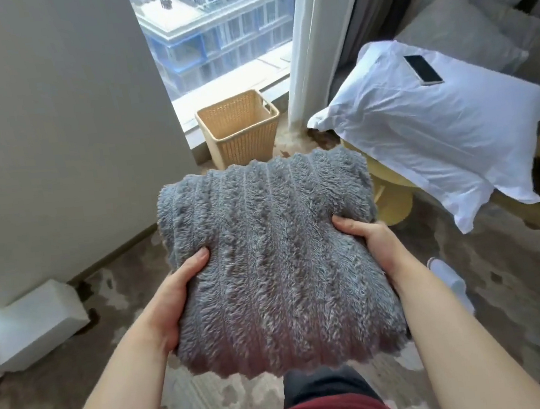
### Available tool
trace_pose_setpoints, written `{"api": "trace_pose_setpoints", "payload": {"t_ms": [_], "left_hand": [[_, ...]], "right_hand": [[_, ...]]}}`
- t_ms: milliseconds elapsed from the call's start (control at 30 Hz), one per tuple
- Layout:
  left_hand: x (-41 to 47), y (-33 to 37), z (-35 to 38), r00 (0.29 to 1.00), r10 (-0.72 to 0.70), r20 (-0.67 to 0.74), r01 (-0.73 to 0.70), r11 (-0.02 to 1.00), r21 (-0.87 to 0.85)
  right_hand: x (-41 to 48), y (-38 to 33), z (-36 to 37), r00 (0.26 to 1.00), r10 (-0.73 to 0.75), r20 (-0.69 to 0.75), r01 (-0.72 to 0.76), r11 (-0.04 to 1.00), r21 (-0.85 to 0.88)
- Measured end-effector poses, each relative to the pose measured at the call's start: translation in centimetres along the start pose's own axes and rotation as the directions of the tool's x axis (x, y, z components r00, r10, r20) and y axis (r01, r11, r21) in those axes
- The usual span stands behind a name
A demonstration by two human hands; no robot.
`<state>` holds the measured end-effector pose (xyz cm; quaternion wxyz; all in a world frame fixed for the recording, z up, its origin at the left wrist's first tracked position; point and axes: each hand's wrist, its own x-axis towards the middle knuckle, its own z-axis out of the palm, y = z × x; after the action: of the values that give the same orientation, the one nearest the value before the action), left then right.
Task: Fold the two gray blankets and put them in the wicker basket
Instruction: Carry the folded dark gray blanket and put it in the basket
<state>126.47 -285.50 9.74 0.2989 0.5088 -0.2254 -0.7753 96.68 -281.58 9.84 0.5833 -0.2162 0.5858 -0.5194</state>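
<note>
A folded gray blanket [274, 254], fluffy and ribbed, is held flat in front of me above the carpet. My left hand [179, 290] grips its left edge, thumb on top. My right hand [371, 243] grips its right edge the same way. The wicker basket [239, 129] stands on the floor ahead, by the window, with nothing visible inside it. It is well beyond the blanket's far edge. I see only one gray blanket.
A white pillow [438, 140] with a phone [422, 68] on it lies on a yellow stool at the right. A white box [38, 325] sits by the left wall. A curtain [315, 46] hangs right of the basket. A bed is at the far right.
</note>
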Motion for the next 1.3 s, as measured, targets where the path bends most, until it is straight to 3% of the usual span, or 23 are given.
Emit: {"api": "trace_pose_setpoints", "payload": {"t_ms": [367,467,667,867,1100,1300], "left_hand": [[13.6,18.2,-0.1,0.995,0.015,-0.098,-0.032,0.984,-0.177],[19.2,22.3,-0.9,0.997,0.013,-0.08,-0.027,0.985,-0.171],[31.1,30.7,0.0,0.998,-0.064,0.015,0.065,0.992,-0.106],[39.5,38.6,2.5,0.992,-0.064,0.107,0.071,0.995,-0.064],[49.8,44.9,6.1,0.993,-0.063,0.102,0.066,0.998,-0.022],[61.6,49.4,9.1,0.995,-0.084,-0.052,0.077,0.991,-0.11]], "right_hand": [[23.8,-13.7,11.4,0.973,-0.022,0.228,0.049,0.992,-0.112],[29.7,-14.9,13.4,0.978,-0.015,0.208,0.04,0.993,-0.115],[39.9,-18.5,14.6,1.0,-0.008,0.029,0.011,0.993,-0.117],[47.6,-22.3,14.4,0.993,-0.044,-0.106,0.031,0.992,-0.123],[58.6,-26.0,13.4,0.997,0.031,-0.072,-0.032,0.999,-0.025],[74.6,-30.0,12.8,0.992,0.122,0.015,-0.121,0.991,-0.051]]}}
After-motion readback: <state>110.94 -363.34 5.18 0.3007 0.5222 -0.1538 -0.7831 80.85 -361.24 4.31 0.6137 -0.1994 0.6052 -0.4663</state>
